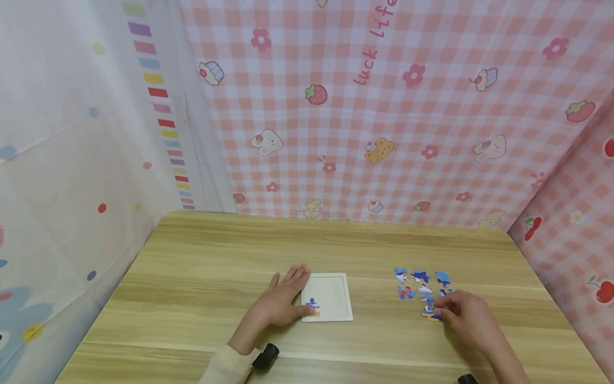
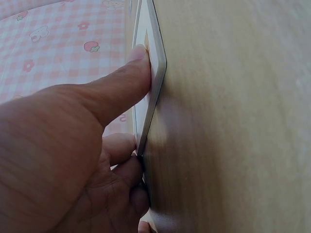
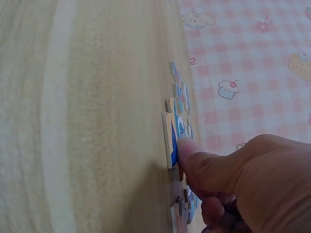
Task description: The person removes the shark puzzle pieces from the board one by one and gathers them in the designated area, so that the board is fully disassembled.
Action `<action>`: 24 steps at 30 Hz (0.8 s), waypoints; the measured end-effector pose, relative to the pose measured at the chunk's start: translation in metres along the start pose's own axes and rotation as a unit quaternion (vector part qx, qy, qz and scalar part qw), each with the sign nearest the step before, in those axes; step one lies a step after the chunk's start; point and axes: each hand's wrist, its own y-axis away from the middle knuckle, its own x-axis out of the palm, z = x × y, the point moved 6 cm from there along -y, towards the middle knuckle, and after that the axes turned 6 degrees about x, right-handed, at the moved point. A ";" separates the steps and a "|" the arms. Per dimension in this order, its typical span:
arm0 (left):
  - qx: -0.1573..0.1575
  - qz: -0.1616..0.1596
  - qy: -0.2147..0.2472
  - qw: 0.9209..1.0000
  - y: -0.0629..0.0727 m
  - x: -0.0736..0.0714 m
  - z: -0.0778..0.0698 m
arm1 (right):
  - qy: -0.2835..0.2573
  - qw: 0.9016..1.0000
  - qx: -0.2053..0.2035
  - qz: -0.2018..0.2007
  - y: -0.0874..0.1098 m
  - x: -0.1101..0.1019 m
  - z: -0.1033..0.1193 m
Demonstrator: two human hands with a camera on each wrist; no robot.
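Note:
In the head view my left hand lies spread at the left side of a white square puzzle board. Its thumb presses on a puzzle piece in the board's lower left corner, while the other fingers rest along the left edge, as the left wrist view also shows. Over at the right, my right hand pinches a blue-and-tan puzzle piece at the near end of a group of loose pieces. Its thumb lies on that piece; the fingertips behind are partly hidden.
The loose pieces lie in rough rows on the wooden table, with several close around my right fingers. A pink checked cloth hangs behind the table's back edge. A black strap piece sits by my left wrist.

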 end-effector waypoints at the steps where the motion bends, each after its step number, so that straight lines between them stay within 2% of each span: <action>1: 0.000 0.000 0.001 1.000 0.000 0.000 0.000 | 0.004 1.000 0.001 0.001 0.000 0.000 0.001; 9: 0.001 -0.002 0.003 1.000 0.000 -0.001 -0.001 | 0.016 1.000 0.000 0.003 0.000 -0.001 0.003; 13: 0.000 -0.001 -0.001 1.000 -0.001 0.001 0.000 | 0.011 0.999 -0.026 -0.028 0.003 -0.005 0.008; 16: -0.002 -0.001 0.001 1.000 -0.001 0.001 0.001 | -0.013 0.997 -0.056 -0.047 0.005 -0.008 0.018; 20: -0.004 -0.003 0.005 1.000 -0.001 0.001 0.002 | -0.041 0.995 -0.082 -0.045 0.004 -0.008 0.031; 24: -0.003 -0.001 0.004 1.000 -0.002 0.001 0.002 | -0.048 0.994 -0.088 -0.032 0.000 -0.001 0.041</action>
